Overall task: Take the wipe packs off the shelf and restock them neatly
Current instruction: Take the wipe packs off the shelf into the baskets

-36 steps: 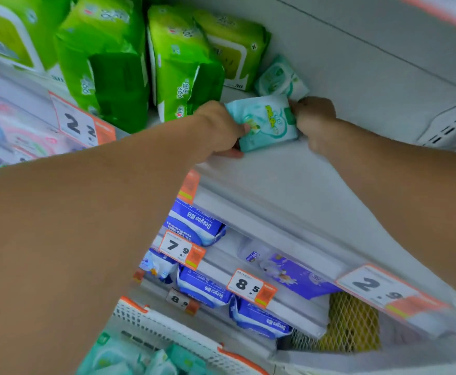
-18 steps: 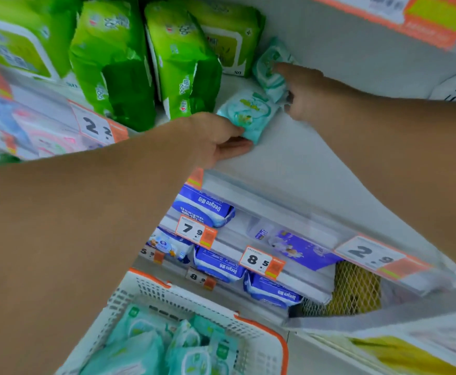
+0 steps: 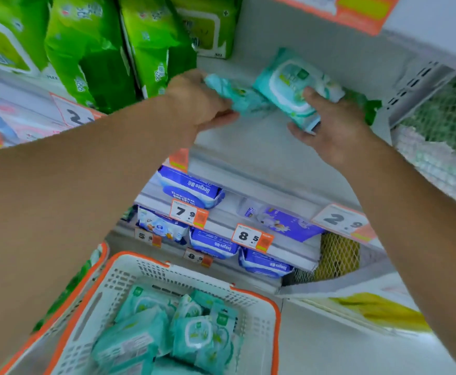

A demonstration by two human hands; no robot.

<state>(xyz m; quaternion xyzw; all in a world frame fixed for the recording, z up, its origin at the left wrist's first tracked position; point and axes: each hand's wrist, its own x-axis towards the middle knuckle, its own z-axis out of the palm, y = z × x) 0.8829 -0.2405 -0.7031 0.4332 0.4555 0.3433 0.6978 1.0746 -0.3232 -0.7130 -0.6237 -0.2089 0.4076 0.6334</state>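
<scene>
A shop aisle is shown: white shelves (image 3: pixel 262 147) are edged with orange price tags (image 3: pixel 252 236), packaged goods (image 3: pixel 191 189) are stacked in rows, and a shopping basket (image 3: pixel 167 269) is set below.

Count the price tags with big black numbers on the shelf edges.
6: 2-something far left, 7.9, 8.5, 5-something, 8-something, 2.9 right. Others may be hidden.

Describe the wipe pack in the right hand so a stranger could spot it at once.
Start at the white shelf beside the tall green packs. Above its bare stretch, the right hand holds a teal wipe pack with thumb on top and fingers beneath. Unlike the crumpled pack gripped by the left hand, it faces the camera, showing its white oval lid.
</scene>
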